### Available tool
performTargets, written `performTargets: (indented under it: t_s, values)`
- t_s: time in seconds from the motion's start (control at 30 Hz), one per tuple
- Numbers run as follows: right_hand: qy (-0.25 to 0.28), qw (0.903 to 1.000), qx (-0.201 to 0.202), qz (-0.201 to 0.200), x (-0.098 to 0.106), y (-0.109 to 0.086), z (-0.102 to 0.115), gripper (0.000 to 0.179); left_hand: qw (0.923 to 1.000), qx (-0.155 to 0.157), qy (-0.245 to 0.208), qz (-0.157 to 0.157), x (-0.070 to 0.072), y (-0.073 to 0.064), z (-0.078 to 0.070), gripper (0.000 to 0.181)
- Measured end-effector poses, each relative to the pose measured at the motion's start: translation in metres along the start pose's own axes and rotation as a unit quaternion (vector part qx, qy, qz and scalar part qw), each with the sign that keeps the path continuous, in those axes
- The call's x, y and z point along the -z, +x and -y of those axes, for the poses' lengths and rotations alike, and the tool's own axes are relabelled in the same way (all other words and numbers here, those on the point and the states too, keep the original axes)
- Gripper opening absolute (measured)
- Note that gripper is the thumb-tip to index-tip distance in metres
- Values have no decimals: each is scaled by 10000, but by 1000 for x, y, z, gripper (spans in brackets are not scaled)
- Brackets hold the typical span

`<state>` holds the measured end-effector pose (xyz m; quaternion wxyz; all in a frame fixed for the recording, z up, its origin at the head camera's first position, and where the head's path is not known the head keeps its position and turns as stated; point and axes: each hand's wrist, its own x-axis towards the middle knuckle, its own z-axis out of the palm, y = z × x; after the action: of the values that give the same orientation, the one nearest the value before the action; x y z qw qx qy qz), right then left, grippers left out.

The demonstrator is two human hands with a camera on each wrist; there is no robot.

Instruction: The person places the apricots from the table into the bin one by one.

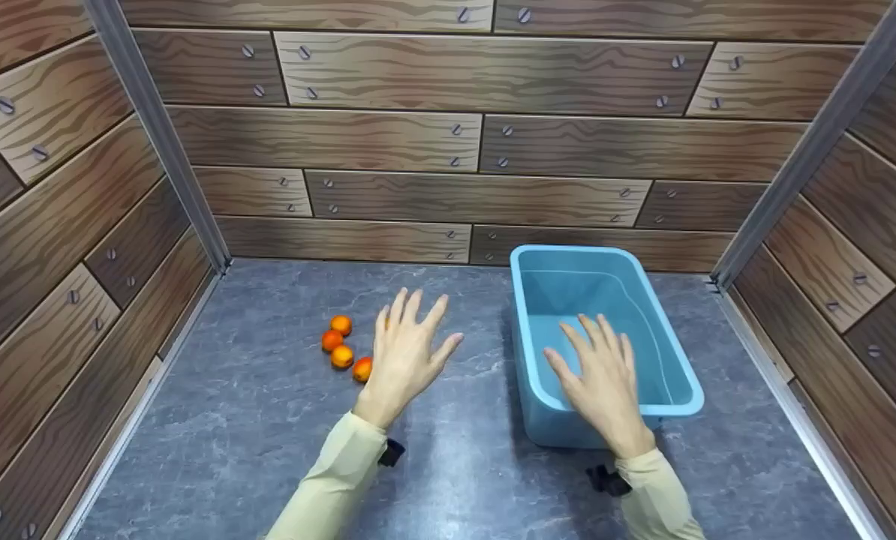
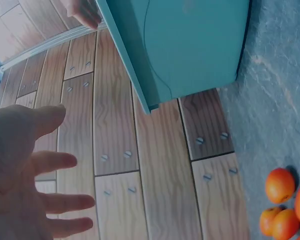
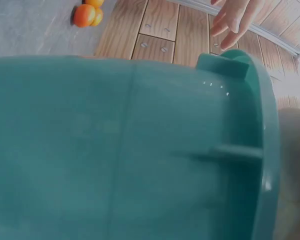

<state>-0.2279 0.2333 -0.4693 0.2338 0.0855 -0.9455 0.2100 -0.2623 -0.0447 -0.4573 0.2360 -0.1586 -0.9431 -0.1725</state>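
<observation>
Small round orange-red fruits (image 1: 342,357) lie grouped on the grey floor at the left, their exact kind unclear. My left hand (image 1: 407,349) is spread with straight fingers just right of them and partly hides the group. Its fingers (image 2: 65,202) hold nothing in the left wrist view. Above the near end of a blue plastic bin (image 1: 530,330), my right hand (image 1: 602,375) has its fingers spread and holds nothing. The right wrist view shows the outer side of the bin (image 3: 90,145) close up, with most of that hand hidden behind the rim.
Wood-patterned panels (image 1: 388,142) wall in the back and both sides. Metal posts (image 1: 801,142) stand at the back corners, and a metal strip (image 1: 801,420) runs along the floor's right edge. The bin stands near the back panel.
</observation>
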Motion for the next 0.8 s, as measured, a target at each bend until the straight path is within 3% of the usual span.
performTargets:
  t_s: [0.2,0.5,0.67,0.8]
  values:
    - [248,9919,278,-1218,-2,-11,-14,42,9960,223,-813,-296,-9,-6,10,52]
    - [598,9615,526,-2631,-4,-28,-37,34,9789,681,-1854,-525,-30,-20,31,46]
    - [489,9523,397,-2986,-5,-41,-51,34,9618,844,-2480,-798,-44,-29,54,42]
    - [485,9540,225,-2949,-8,-53,-61,42,9405,1193,-3126,-591,-54,-39,71,43]
